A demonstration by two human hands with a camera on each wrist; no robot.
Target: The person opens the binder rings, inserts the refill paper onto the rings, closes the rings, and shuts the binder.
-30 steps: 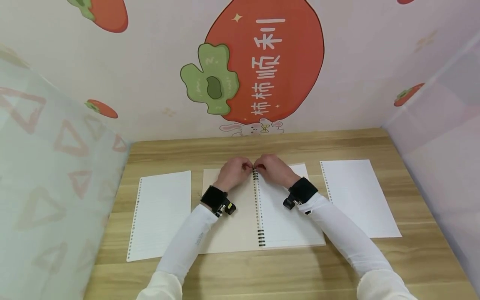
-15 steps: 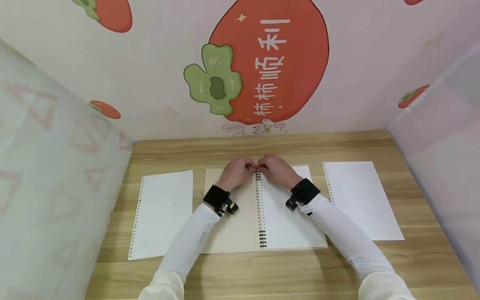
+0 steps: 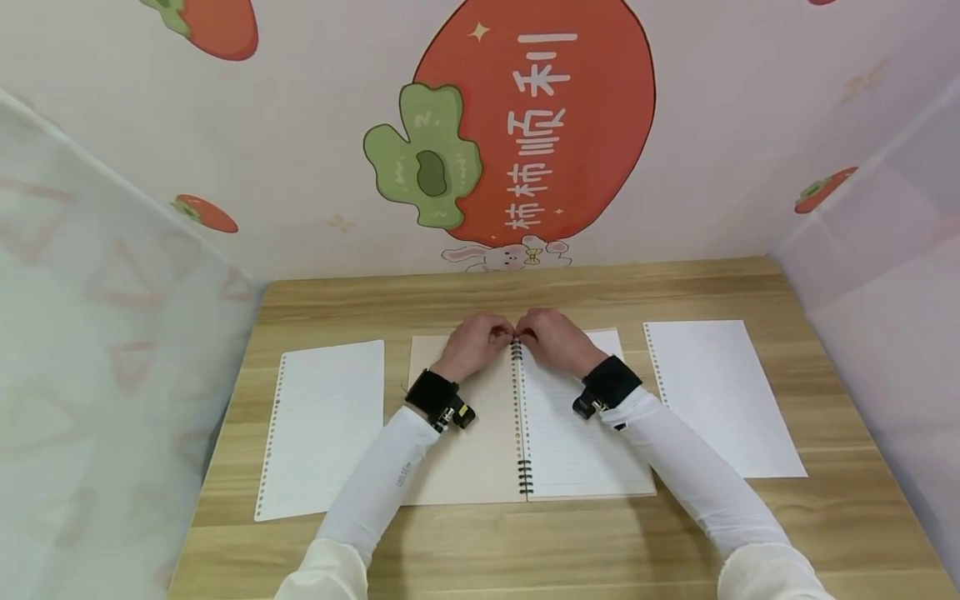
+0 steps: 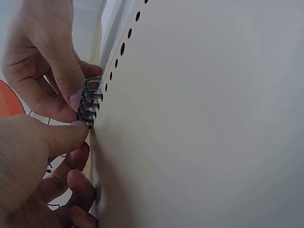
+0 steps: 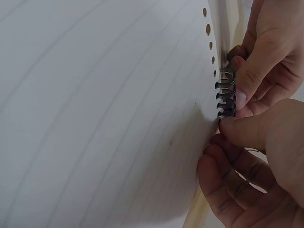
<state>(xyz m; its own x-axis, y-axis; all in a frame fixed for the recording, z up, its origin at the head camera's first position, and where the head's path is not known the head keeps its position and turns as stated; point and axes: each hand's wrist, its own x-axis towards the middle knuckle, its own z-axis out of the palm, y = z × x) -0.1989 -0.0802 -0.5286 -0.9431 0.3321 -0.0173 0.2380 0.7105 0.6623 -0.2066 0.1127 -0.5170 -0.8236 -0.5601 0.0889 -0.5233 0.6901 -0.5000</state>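
An open loose-leaf notebook lies mid-table in the head view, its beige cover [image 3: 472,458] on the left and lined pages [image 3: 585,454] on the right. At the far end of its spine, my left hand [image 3: 471,348] and right hand [image 3: 561,343] meet and pinch a short black binder ring strip [image 4: 91,102]. Both wrist views show thumbs against the rings [image 5: 225,95], which pass through the edge holes. It is hard to tell whether the rings are fully closed. A second black ring strip [image 3: 525,477] sits at the spine's near end.
One loose lined sheet [image 3: 322,425] with punched holes lies left of the notebook, another sheet [image 3: 723,400] right of it. The wooden table [image 3: 555,550] meets a printed back wall [image 3: 315,150] and walls on both sides.
The camera view shifts slightly. Both hands stay at the far end of the spine, pinching the ring strip; the notebook and sheets keep their places.
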